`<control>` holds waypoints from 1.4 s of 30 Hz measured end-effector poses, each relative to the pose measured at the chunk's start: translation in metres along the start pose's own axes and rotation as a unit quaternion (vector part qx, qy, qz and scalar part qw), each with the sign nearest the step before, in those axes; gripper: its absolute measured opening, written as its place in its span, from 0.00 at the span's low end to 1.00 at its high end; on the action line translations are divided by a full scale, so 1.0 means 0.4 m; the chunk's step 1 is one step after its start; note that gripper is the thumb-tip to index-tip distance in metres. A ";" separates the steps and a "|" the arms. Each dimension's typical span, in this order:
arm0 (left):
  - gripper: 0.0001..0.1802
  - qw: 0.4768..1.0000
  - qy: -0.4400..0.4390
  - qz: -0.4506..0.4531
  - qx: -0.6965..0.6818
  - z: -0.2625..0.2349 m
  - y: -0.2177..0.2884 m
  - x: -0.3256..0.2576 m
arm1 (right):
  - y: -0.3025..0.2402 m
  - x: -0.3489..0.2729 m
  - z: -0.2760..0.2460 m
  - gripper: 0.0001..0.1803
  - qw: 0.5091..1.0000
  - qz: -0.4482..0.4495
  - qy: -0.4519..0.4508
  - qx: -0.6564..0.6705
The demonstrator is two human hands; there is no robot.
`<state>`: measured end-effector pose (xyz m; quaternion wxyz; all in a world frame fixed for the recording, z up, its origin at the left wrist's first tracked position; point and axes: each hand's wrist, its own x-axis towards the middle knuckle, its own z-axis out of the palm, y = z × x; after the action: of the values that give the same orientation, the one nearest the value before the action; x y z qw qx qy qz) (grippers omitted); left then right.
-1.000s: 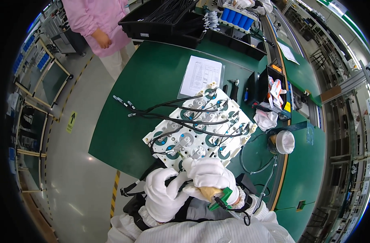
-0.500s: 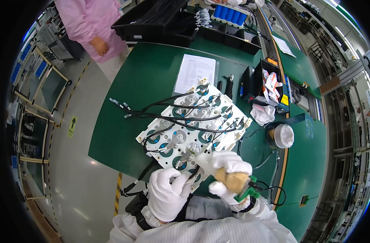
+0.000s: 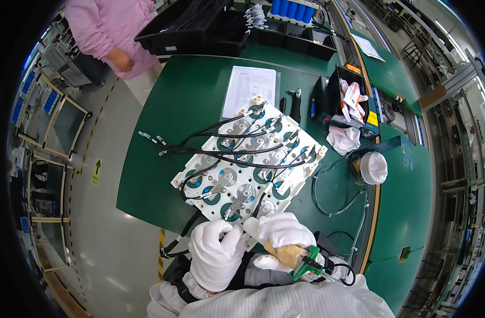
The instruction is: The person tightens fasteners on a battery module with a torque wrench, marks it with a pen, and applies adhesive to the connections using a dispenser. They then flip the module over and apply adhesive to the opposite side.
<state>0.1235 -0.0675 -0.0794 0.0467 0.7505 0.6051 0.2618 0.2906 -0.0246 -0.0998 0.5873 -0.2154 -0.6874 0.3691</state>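
1. Now the white board [image 3: 180, 180] lies on the green table [image 3: 147, 180], its near corner partly hidden by gloves, black cables [image 3: 221, 155] across it.
2. Half a second ago the right hand [image 3: 285, 230] reached farther over the board; now it sits beside the left fingertips, fingers wrapped around a tan-and-green tool [image 3: 287, 255].
3. The left hand [image 3: 216, 254] has curled fingers; whether they pinch anything cannot be told.
4. The upper edge crops the pink-clad person [image 3: 112, 32].
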 end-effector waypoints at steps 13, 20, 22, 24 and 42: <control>0.17 1.000 0.003 0.013 0.016 -0.002 -0.001 0.002 | -0.018 0.007 0.005 0.27 0.999 -0.001 -0.024 -0.022; 0.17 1.000 -0.004 0.008 0.020 -0.005 0.004 0.004 | -0.030 0.011 0.003 0.26 0.999 -0.002 -0.031 -0.027; 0.16 1.000 -0.003 0.015 0.023 -0.009 0.006 0.008 | -0.037 0.017 -0.004 0.32 0.992 -0.032 -0.085 -0.088; 0.16 0.999 -0.003 0.022 0.027 -0.011 0.007 0.012 | -0.039 0.015 -0.003 0.32 0.991 -0.036 -0.083 -0.094; 0.11 0.993 -0.011 -0.064 -0.095 0.028 -0.020 0.010 | -0.027 -0.050 -0.050 0.26 0.969 0.153 0.158 0.108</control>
<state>0.1221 -0.0590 -0.0908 0.1413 0.7050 0.6239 0.3063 0.3159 -0.0409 -0.1035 0.6449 -0.3085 -0.5006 0.4881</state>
